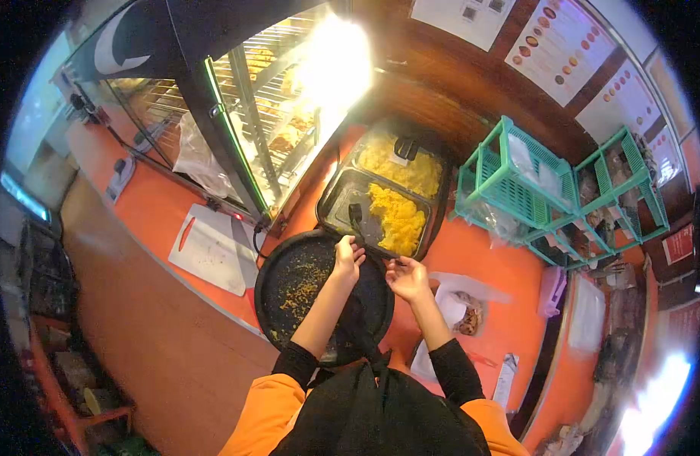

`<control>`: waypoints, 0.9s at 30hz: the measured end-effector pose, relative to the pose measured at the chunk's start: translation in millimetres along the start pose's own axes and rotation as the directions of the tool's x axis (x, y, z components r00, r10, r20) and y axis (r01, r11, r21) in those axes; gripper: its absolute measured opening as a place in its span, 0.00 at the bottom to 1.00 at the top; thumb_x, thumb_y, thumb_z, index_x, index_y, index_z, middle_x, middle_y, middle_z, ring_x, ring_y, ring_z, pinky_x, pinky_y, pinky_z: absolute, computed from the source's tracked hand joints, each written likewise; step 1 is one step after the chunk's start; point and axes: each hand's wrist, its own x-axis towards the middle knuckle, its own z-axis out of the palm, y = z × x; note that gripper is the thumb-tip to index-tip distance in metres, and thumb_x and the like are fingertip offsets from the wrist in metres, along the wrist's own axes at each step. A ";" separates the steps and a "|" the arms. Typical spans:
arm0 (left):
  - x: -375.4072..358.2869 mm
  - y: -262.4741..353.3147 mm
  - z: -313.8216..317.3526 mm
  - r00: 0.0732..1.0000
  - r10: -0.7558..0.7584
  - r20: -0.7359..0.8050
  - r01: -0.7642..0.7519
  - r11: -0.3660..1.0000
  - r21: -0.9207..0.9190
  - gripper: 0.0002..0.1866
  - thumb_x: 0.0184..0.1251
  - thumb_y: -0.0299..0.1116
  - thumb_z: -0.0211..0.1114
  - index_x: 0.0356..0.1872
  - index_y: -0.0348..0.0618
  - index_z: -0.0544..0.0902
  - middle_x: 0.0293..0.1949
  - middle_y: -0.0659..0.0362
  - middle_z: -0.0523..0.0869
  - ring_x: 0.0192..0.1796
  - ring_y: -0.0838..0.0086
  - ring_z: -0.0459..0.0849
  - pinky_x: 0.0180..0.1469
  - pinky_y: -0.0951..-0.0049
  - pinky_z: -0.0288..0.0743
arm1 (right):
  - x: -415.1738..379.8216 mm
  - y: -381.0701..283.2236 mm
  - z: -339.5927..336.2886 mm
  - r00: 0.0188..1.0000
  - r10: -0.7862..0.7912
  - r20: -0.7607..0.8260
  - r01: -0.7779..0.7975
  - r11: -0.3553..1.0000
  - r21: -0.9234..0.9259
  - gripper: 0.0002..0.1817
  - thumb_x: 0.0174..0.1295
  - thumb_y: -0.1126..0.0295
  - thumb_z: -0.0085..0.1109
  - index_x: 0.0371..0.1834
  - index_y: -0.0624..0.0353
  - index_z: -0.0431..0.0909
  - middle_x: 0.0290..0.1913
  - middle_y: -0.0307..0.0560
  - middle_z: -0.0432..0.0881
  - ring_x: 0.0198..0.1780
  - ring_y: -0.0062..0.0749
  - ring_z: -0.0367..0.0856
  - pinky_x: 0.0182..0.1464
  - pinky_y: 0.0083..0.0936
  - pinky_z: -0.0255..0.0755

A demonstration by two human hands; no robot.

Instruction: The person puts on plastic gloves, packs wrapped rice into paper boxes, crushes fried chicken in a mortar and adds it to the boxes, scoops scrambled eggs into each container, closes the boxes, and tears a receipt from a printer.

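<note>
My left hand (347, 257) hovers over the far edge of a round black pan (289, 304) dusted with yellow crumbs, its fingers pinched together; whether it holds anything I cannot tell. My right hand (407, 277) is just to the right of the pan's rim, palm turned up, fingers curled, nothing visible in it. Just beyond both hands stands a dark rectangular tray (336, 199) with a heap of yellow food (398, 219) and a black scoop handle (356, 213) in it.
A second tray of yellow food (407, 169) lies behind the first. A glass heated display case (251, 114) stands at the left, a white cutting board (213, 247) below it. Green plastic baskets (517, 182) are at the right. A white paper bag (460, 308) lies near my right hand.
</note>
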 end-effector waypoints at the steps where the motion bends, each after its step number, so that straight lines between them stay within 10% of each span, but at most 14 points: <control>1: -10.0 7.2 2.8 1.000 0.021 -0.013 -0.020 0.998 0.053 0.21 0.68 0.44 0.56 0.56 0.43 0.70 0.60 0.45 0.73 0.58 0.57 0.76 0.60 0.57 0.70 | 0.4 -0.9 -0.2 1.000 -0.003 -0.002 0.003 1.000 0.004 0.08 0.59 0.74 0.55 0.38 0.67 0.74 0.36 0.50 0.77 0.34 0.37 0.77 0.34 0.29 0.74; 6: -46.6 61.5 24.2 0.960 0.161 0.229 -0.192 0.974 0.119 0.19 0.74 0.42 0.53 0.55 0.39 0.70 0.53 0.48 0.75 0.52 0.57 0.81 0.56 0.56 0.74 | -36.4 7.2 41.5 0.912 -0.387 0.139 0.409 0.889 -0.205 0.08 0.58 0.76 0.52 0.41 0.64 0.75 0.36 0.47 0.79 0.35 0.34 0.77 0.37 0.28 0.72; 9: -46.0 95.8 47.7 0.855 0.241 0.459 -0.333 0.934 0.129 0.16 0.77 0.38 0.50 0.52 0.34 0.70 0.46 0.49 0.79 0.44 0.56 0.86 0.49 0.57 0.79 | 17.1 5.5 44.7 0.600 -0.650 0.466 0.689 0.124 -0.714 0.13 0.62 0.67 0.54 0.46 0.63 0.77 0.39 0.50 0.83 0.37 0.38 0.82 0.41 0.33 0.75; 12: -59.0 116.2 71.3 0.819 0.242 0.520 -0.345 0.932 0.110 0.14 0.78 0.35 0.49 0.48 0.30 0.71 0.44 0.46 0.81 0.41 0.56 0.88 0.45 0.61 0.85 | 69.8 22.7 77.2 0.505 -0.531 0.680 0.493 -0.468 -0.733 0.22 0.65 0.57 0.54 0.57 0.56 0.76 0.45 0.57 0.84 0.42 0.49 0.83 0.49 0.41 0.75; 16: -53.6 124.1 69.0 0.805 0.213 0.554 -0.306 0.949 0.079 0.15 0.77 0.34 0.53 0.48 0.27 0.71 0.44 0.43 0.82 0.42 0.54 0.88 0.45 0.62 0.88 | 137.0 48.0 94.6 0.474 -0.503 0.723 0.044 -0.806 -0.590 0.25 0.65 0.58 0.53 0.63 0.57 0.71 0.51 0.62 0.81 0.51 0.56 0.80 0.55 0.45 0.73; 21: -42.3 138.6 66.4 0.757 0.100 0.646 -0.246 0.959 0.140 0.19 0.75 0.37 0.56 0.48 0.25 0.71 0.43 0.42 0.83 0.44 0.52 0.88 0.48 0.61 0.86 | 111.4 35.3 108.1 0.701 -0.562 0.439 0.087 -0.543 -0.835 0.20 0.65 0.64 0.46 0.55 0.63 0.75 0.49 0.68 0.80 0.51 0.64 0.78 0.54 0.49 0.72; 25: -43.9 147.1 66.2 0.705 0.054 0.707 -0.238 0.957 0.164 0.19 0.73 0.36 0.59 0.46 0.23 0.73 0.45 0.39 0.84 0.45 0.50 0.87 0.50 0.62 0.85 | 121.1 18.0 95.6 0.396 -0.705 0.589 0.160 -0.579 -0.800 0.25 0.63 0.68 0.47 0.62 0.71 0.70 0.57 0.73 0.74 0.55 0.67 0.75 0.55 0.54 0.70; 27: -44.9 147.9 66.6 0.714 0.041 0.698 -0.221 0.961 0.169 0.19 0.74 0.36 0.59 0.46 0.22 0.74 0.44 0.38 0.84 0.46 0.50 0.87 0.50 0.62 0.85 | 123.0 21.5 93.4 0.482 -0.656 0.581 0.215 -0.554 -0.804 0.25 0.63 0.69 0.47 0.61 0.72 0.68 0.55 0.74 0.75 0.53 0.70 0.75 0.54 0.55 0.71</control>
